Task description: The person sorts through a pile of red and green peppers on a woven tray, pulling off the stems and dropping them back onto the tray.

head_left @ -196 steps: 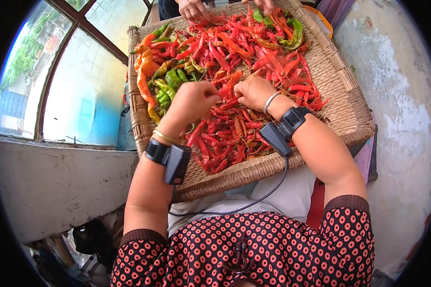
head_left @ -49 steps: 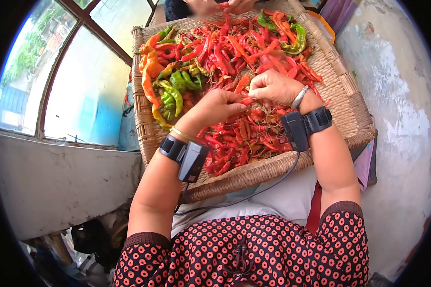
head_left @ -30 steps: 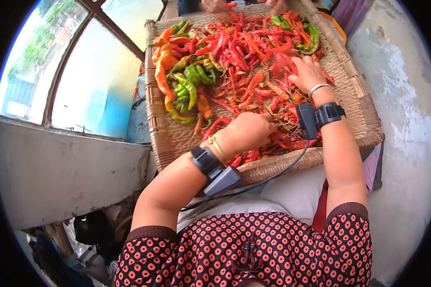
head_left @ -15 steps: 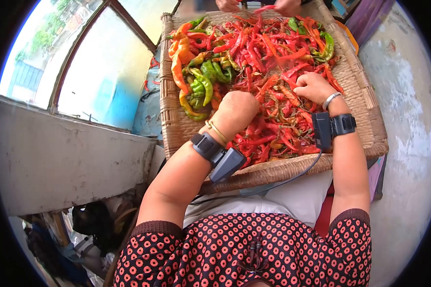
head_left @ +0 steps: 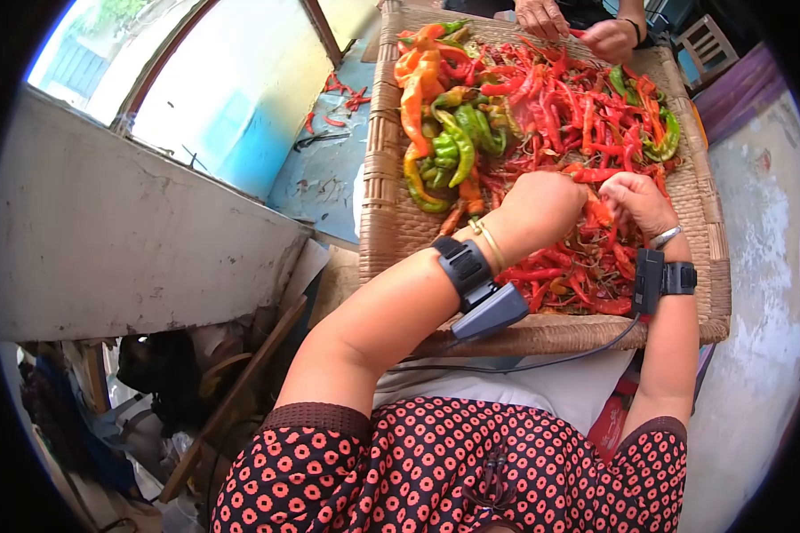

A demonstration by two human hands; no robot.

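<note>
Red chili peppers [head_left: 551,102] lie heaped in a shallow woven basket [head_left: 387,235]. Over the near part of the heap, my left hand [head_left: 547,210] is closed, its back toward me and its fingertips mostly hidden. Just to its right, my right hand [head_left: 640,202] is bent inward with thumb and fingers pinched together. Between the two hands shows a red chili pepper [head_left: 590,175], which both appear to grip; the exact contact is partly hidden. Green peppers [head_left: 458,147] and large orange peppers [head_left: 415,98] lie at the basket's left side.
Across the basket, another person's hands [head_left: 578,28] hold a red pepper. Several red peppers [head_left: 351,96] lie on the blue surface by the window. A cable [head_left: 542,362] runs from my wrist device along the basket's near edge. A wall [head_left: 764,222] stands close on the right.
The view has swung left, so the basket appears farther right. My hands have come close together around a red pepper. The other person's hands show more fully.
</note>
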